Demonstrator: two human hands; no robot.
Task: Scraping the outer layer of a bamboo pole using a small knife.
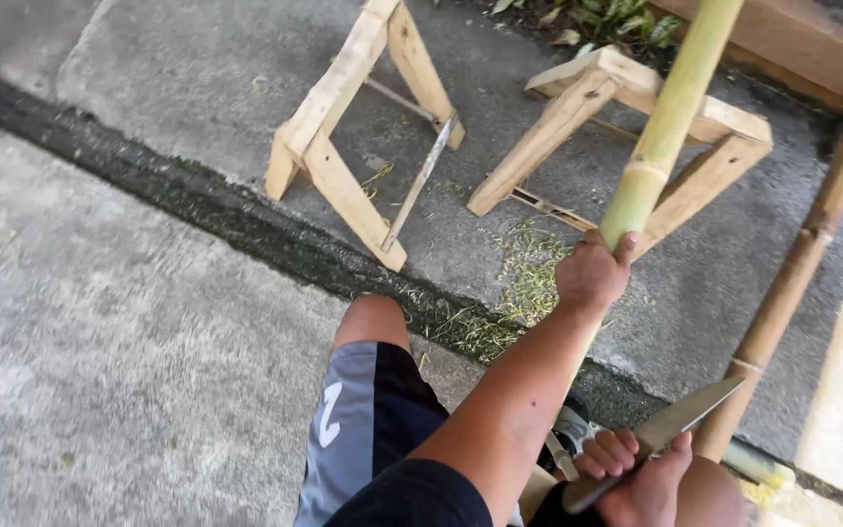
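Two rough wooden sawhorses sat in the upper half of the frame. The left sawhorse lay tipped on the concrete, legs splayed, with a thin metal brace running across them. The right sawhorse stood upper right of centre, a slat low between its legs. Green shavings were scattered on the ground between and below them. A dark, mossy seam cut diagonally across the concrete floor from upper left to lower right. A brown, dried bamboo pole ran down the right edge of the frame. Leafy plants and a wooden beam sat along the top right.
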